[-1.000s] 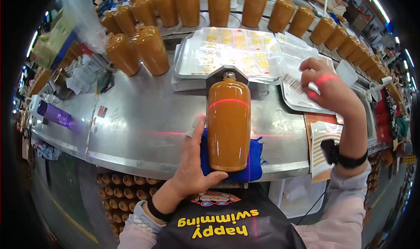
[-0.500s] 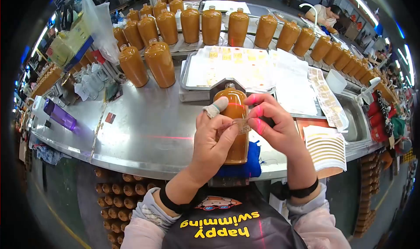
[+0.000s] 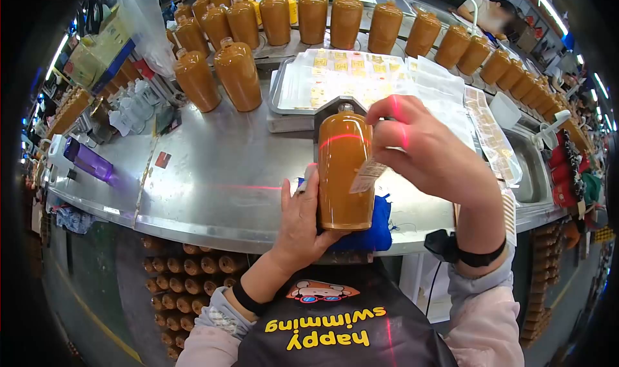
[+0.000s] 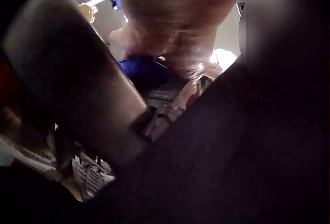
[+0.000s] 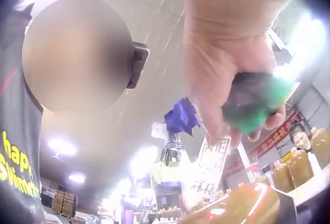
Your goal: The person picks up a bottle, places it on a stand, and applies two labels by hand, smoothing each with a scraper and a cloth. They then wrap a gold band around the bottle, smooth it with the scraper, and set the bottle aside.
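Note:
A glossy brown bottle lies neck-away on a dark stand with a blue cloth under its base. Along its left side, my left hand rests with fingers extended, a wrap on one fingertip and the thumb by the base. My right hand pinches a thin printed label over the bottle's right side; the label hangs down and overlaps the glass. In the right wrist view, a blurred dark and green thing sits in that hand's palm. The left wrist view is dark, mostly filled by sleeve and forearm.
Behind the stand, a tray bears sheets of gold-printed labels. More brown bottles line the back, with two nearer ones at left. A purple bottle lies at far left; a sink is at right.
My right hand has gone from the label sheets to over the bottle with a label. Both hands met at the label midway; the left then went back to the bottle's side.

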Demonstrator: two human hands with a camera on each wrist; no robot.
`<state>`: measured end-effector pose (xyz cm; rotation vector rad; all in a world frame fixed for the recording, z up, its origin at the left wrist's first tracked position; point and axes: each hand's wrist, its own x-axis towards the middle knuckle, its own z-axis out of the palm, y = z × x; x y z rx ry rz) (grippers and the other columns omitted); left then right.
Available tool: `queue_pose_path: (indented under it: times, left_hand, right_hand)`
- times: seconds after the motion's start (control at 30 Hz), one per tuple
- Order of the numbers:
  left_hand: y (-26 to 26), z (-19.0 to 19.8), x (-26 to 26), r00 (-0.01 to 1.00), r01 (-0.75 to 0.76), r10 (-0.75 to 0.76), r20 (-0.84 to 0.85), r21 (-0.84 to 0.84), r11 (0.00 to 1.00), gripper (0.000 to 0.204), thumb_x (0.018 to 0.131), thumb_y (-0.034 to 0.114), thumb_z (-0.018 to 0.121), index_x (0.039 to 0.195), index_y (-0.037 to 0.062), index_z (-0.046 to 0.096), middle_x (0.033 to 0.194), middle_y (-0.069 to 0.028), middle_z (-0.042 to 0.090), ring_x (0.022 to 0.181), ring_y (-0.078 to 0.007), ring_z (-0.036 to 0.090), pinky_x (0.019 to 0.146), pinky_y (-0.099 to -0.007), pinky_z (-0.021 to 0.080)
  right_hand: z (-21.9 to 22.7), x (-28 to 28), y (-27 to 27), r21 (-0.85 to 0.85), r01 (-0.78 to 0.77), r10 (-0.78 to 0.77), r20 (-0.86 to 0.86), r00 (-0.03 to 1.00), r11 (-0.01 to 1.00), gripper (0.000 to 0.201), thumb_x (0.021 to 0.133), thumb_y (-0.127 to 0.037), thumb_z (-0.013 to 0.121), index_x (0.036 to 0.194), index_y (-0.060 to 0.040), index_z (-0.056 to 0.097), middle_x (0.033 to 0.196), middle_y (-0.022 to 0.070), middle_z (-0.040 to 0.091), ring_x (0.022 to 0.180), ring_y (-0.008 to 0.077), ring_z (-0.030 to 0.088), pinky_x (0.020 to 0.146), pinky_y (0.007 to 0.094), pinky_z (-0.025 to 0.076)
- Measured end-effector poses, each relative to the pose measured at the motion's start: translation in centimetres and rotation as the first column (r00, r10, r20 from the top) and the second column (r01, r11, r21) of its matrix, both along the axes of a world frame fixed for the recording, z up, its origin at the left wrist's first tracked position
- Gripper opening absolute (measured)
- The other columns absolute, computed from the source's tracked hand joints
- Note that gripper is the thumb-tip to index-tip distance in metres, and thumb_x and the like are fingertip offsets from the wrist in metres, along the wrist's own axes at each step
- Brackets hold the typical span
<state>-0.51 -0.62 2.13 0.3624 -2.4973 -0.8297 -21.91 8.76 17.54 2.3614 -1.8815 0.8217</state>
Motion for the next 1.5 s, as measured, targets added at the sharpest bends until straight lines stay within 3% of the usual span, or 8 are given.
queue_pose_path:
  times: [0.13,0.3,0.43,0.87,0.97,1.17,1.27,1.5]
  left_hand:
    - [-0.9,0.9,0.0,0.987,0.097,-0.063,-0.148,0.237,0.967,0.096,0.087,0.043,0.068,0.150,-0.0060,0.016,0.142,-0.0268,0.041,0.134,-0.0379,0.040,0.114,-0.0545,0.017]
    - [-3.1,2.6,-3.4,0.972,0.113,0.095,-0.216,0.780,0.615,0.092,0.087,0.035,0.070,0.150,-0.0056,0.017,0.145,-0.0261,0.038,0.133,-0.0329,0.042,0.110,-0.0376,0.032]
    - [-3.2,2.6,-6.1,0.970,0.042,0.116,-0.216,0.611,0.791,0.085,0.089,0.031,0.068,0.147,-0.0087,0.020,0.139,-0.0286,0.043,0.126,-0.0330,0.048,0.106,-0.0389,0.037]
    - [-3.5,3.2,-6.4,0.923,0.276,0.161,-0.350,0.892,0.357,0.080,0.094,0.030,0.064,0.148,-0.0084,0.019,0.139,-0.0217,0.045,0.125,-0.0238,0.049,0.104,-0.0339,0.040]
    - [-3.7,2.5,-6.3,0.945,0.205,0.106,-0.308,0.814,0.543,0.083,0.093,0.030,0.066,0.148,-0.0088,0.017,0.139,-0.0224,0.045,0.126,-0.0245,0.048,0.105,-0.0341,0.039]
    - [-4.3,2.0,-6.6,0.963,0.175,0.069,-0.260,0.800,0.574,0.076,0.096,0.021,0.060,0.151,-0.0017,0.013,0.140,-0.0155,0.040,0.128,-0.0201,0.043,0.108,-0.0331,0.036]
    - [-3.9,3.1,-6.8,0.934,0.255,0.150,-0.325,0.898,0.358,0.076,0.094,0.028,0.065,0.146,-0.0068,0.021,0.134,-0.0177,0.047,0.120,-0.0200,0.050,0.101,-0.0316,0.042]
    - [-4.3,3.4,-7.2,0.941,0.243,0.147,-0.304,0.911,0.333,0.068,0.095,0.023,0.062,0.144,-0.0052,0.024,0.129,-0.0136,0.049,0.113,-0.0153,0.051,0.097,-0.0280,0.044]
  right_hand:
    - [-2.5,0.1,-2.5,0.004,0.067,-0.066,-0.040,0.997,0.998,0.013,0.079,-0.005,0.070,0.083,-0.0029,0.058,0.106,0.0127,0.056,0.103,0.0348,0.055,0.087,0.0406,0.049]
    - [-3.9,0.0,-3.5,-0.026,0.099,-0.099,-0.003,0.995,0.995,0.013,0.080,-0.006,0.070,0.085,-0.0036,0.058,0.106,0.0127,0.056,0.102,0.0349,0.055,0.086,0.0416,0.048]
    - [-4.6,0.5,-3.2,-0.163,0.208,-0.195,0.090,0.977,0.965,0.015,0.078,-0.002,0.070,0.091,-0.0039,0.062,0.110,0.0147,0.056,0.104,0.0361,0.054,0.088,0.0420,0.047]
    - [-9.2,3.6,1.2,-0.122,0.360,-0.334,0.193,0.923,0.925,0.050,0.081,-0.012,0.071,0.129,-0.0019,0.059,0.134,0.0211,0.045,0.120,0.0407,0.046,0.102,0.0473,0.040]
    - [-9.7,3.6,1.1,-0.104,0.358,-0.327,0.236,0.915,0.928,0.050,0.083,-0.013,0.069,0.131,-0.0027,0.058,0.136,0.0220,0.044,0.122,0.0411,0.045,0.103,0.0471,0.039]
    - [-10.2,3.7,1.1,-0.079,0.363,-0.325,0.297,0.898,0.929,0.051,0.086,-0.014,0.068,0.135,-0.0051,0.056,0.138,0.0219,0.043,0.125,0.0403,0.044,0.105,0.0452,0.038]
    - [-10.2,3.7,1.0,-0.069,0.367,-0.325,0.333,0.885,0.928,0.050,0.087,-0.015,0.068,0.135,-0.0052,0.056,0.138,0.0218,0.043,0.124,0.0399,0.044,0.105,0.0444,0.038]
    - [-10.0,3.5,1.0,-0.060,0.358,-0.324,0.309,0.894,0.932,0.051,0.088,-0.018,0.067,0.136,-0.0038,0.054,0.138,0.0217,0.043,0.124,0.0383,0.045,0.105,0.0431,0.039]
